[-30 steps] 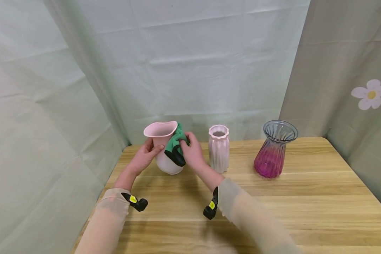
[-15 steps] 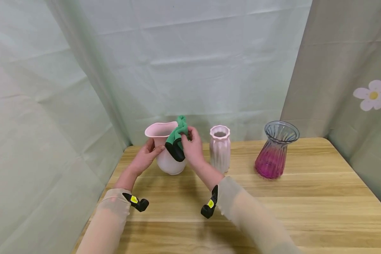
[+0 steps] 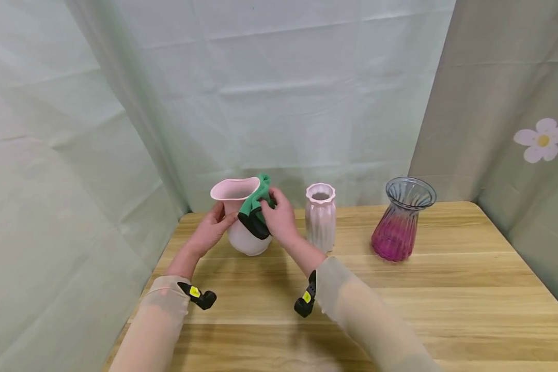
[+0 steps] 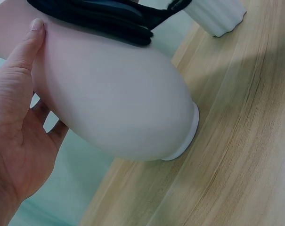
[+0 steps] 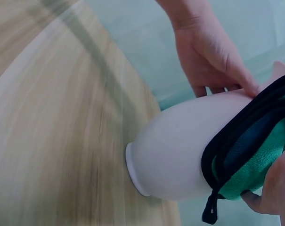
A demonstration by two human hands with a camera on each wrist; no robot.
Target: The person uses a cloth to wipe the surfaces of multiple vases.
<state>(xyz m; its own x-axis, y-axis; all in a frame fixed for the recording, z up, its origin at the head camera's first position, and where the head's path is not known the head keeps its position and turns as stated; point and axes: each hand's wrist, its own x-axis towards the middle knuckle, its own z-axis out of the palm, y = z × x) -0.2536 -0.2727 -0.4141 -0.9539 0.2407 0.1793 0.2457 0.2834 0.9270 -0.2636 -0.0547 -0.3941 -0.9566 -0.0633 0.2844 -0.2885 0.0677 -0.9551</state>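
A pink-and-white vase with a flared mouth [image 3: 238, 206] stands on the wooden table [image 3: 400, 305] at the back left. My left hand [image 3: 209, 231] grips its neck from the left, thumb on the front [image 4: 27, 42]. My right hand [image 3: 279, 219] holds a green cloth with a black edge [image 3: 254, 209] and presses it against the vase's right side near the rim. The right wrist view shows the cloth [image 5: 248, 155] bunched on the vase body [image 5: 175, 155], with the left hand [image 5: 210, 56] behind.
A ribbed pale pink vase [image 3: 320, 217] stands just right of my right hand. Farther right is a glass vase tinted purple at the bottom [image 3: 401, 219]. Cloth backdrops close off the left, back and right sides.
The right hand with the cloth rose along the vase's neck to above the rim, then came back down slightly. The left hand and the vase stayed put.
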